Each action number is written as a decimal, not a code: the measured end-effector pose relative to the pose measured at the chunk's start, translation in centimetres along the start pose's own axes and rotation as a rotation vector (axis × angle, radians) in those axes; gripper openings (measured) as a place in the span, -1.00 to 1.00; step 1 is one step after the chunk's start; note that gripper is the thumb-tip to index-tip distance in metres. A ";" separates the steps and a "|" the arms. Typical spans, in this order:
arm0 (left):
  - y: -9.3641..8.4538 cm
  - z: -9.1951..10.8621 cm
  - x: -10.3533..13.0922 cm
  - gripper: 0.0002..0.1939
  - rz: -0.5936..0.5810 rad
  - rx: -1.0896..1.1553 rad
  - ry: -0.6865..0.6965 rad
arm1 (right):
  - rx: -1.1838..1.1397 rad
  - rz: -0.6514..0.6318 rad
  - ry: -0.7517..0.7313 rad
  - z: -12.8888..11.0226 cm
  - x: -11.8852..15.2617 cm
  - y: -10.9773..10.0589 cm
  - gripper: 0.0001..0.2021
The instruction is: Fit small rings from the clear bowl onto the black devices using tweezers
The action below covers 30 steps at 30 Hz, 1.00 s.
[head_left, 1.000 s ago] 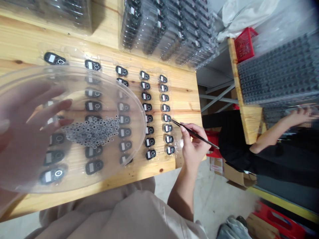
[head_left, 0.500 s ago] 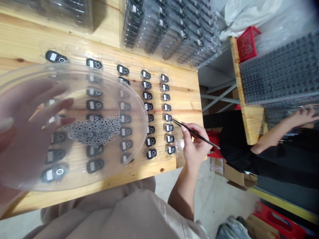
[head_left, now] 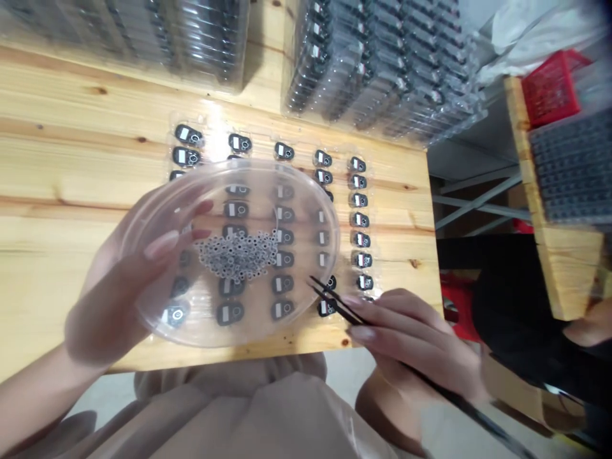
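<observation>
Many small grey rings [head_left: 238, 254] in clear dish [head_left: 296, 185]

The clear dish [head_left: 229, 255] veils the black parts in the tray [head_left: 354, 159] beneath it and the left hand's fingers [head_left: 162, 245], the tweezers' [head_left: 335, 305] rear end is motion-blurred, and the stacked trays [head_left: 382, 64] run off the top edge.

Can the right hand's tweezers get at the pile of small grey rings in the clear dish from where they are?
Probably yes. The right hand holds the black tweezers at the rim of the clear round plastic dish, which is open-topped, and nothing lies between the tips and the small grey rings.
</observation>
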State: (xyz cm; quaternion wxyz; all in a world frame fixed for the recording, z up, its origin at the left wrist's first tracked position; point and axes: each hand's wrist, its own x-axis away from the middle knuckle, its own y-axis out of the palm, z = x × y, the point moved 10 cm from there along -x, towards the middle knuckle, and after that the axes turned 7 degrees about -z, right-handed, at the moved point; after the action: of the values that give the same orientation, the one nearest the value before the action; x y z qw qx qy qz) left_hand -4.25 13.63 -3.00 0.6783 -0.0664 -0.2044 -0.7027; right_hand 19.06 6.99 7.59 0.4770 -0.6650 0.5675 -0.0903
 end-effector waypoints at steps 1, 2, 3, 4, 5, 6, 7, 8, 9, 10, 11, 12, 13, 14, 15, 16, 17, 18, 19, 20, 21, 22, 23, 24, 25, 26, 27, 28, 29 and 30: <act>0.1 0.2 0.1 -0.23 0.019 0.011 -0.014 | -0.008 -0.066 -0.072 -0.7 -0.6 0.9 -0.89; 0.3 0.3 0.2 -0.22 0.028 0.023 -0.029 | 0.001 -0.104 -0.158 -1.5 -1.0 1.6 -0.89; 0.3 0.3 0.2 -0.21 0.032 0.033 -0.043 | 0.023 -0.124 -0.235 -2.1 -1.3 2.2 -0.88; 0.4 0.2 0.2 -0.21 0.028 0.037 -0.050 | 0.048 -0.154 -0.287 -2.5 -1.5 2.8 -0.87; 0.4 0.2 0.2 -0.21 0.013 0.031 -0.051 | 0.067 -0.177 -0.316 -2.7 -1.6 3.3 -0.85; 0.5 0.1 0.2 -0.22 -0.008 0.015 -0.043 | 0.082 -0.194 -0.324 -2.7 -1.7 3.7 -0.85; 0.6 0.1 0.2 -0.25 -0.032 -0.009 -0.028 | 0.089 -0.207 -0.316 -2.6 -1.8 4.0 -0.86; 0.6 0.2 0.2 -0.29 -0.053 -0.038 -0.008 | 0.090 -0.220 -0.302 -2.6 -1.8 4.2 -0.88; 0.7 0.3 0.2 -0.33 -0.073 -0.062 0.014 | 0.091 -0.232 -0.288 -2.5 -1.8 4.4 -0.89; 0.9 0.4 0.2 -0.38 -0.091 -0.079 0.036 | 0.091 -0.238 -0.278 -2.6 -1.7 4.5 -0.90; 1.0 0.5 0.3 -0.43 -0.106 -0.087 0.056 | 0.093 -0.242 -0.268 -2.6 -1.6 4.6 -0.90; 1.1 0.7 0.3 -0.46 -0.114 -0.090 0.072 | 0.095 -0.241 -0.256 -2.6 -1.5 4.7 -0.90; 1.2 0.7 0.3 -0.47 -0.118 -0.089 0.074 | 0.097 -0.237 -0.243 -2.5 -1.4 4.7 -0.89; 1.2 0.6 0.3 -0.46 -0.116 -0.089 0.065 | 0.100 -0.231 -0.230 -2.5 -1.3 4.7 -0.89; 1.3 0.6 0.3 -0.45 -0.112 -0.091 0.053 | 0.104 -0.220 -0.220 -2.5 -1.3 4.7 -0.88; 1.3 0.6 0.3 -0.43 -0.108 -0.095 0.041 | 0.105 -0.214 -0.211 -2.5 -1.3 4.7 -0.88; 1.3 0.5 0.4 -0.41 -0.106 -0.097 0.030 | 0.106 -0.210 -0.203 -2.4 -1.2 4.7 -0.87; 1.3 0.4 0.4 -0.40 -0.104 -0.097 0.021 | 0.106 -0.213 -0.193 -2.4 -1.2 4.7 -0.86; 1.2 0.4 0.3 -0.39 -0.102 -0.097 0.016 | 0.106 -0.217 -0.186 -2.4 -1.3 4.8 -0.85; 1.1 0.3 0.3 -0.39 -0.099 -0.099 0.015 | 0.105 -0.222 -0.179 -2.3 -1.3 4.9 -0.84; 1.0 0.2 0.2 -0.39 -0.102 -0.101 0.017 | 0.103 -0.231 -0.172 -2.2 -1.3 5.0 -0.84; 0.9 0.2 0.1 -0.40 -0.104 -0.101 0.032 | 0.102 -0.230 -0.167 -2.2 -1.4 5.0 -0.83; 0.8 0.2 0.0 -0.41 -0.109 -0.096 0.053 | 0.101 -0.227 -0.164 -2.1 -1.4 5.0 -0.83; 0.7 0.3 -0.1 -0.41 -0.112 -0.084 0.077 | 0.100 -0.229 -0.159 -2.1 -1.5 5.0 -0.83; 0.7 0.4 -0.2 -0.41 -0.118 -0.062 0.094 | 0.098 -0.225 -0.158 -2.1 -1.5 5.0 -0.82; 0.8 0.5 -0.2 -0.39 -0.122 -0.037 0.101 | 0.093 -0.216 -0.161 -2.2 -1.5 4.9 -0.81; 0.8 0.5 -0.1 -0.37 -0.115 -0.013 0.095 | 0.082 -0.193 -0.171 -2.3 -1.4 4.6 -0.81; 0.7 0.5 -0.1 -0.34 -0.101 0.002 0.076 | 0.068 -0.172 -0.179 -2.5 -1.3 4.3 -0.80; 0.6 0.3 0.0 -0.31 -0.084 0.009 0.052 | 0.062 -0.183 -0.167 -2.5 -1.2 4.2 -0.80; 0.4 0.3 0.0 -0.30 -0.071 0.007 0.051 | 0.059 -0.162 -0.135 -2.2 -1.0 3.8 -0.80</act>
State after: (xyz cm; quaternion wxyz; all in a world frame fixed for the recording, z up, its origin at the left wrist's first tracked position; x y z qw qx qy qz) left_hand -3.92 13.76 -2.66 0.6581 -0.0388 -0.1919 -0.7270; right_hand 14.73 7.02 6.40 0.5248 -0.6991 0.4752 -0.1002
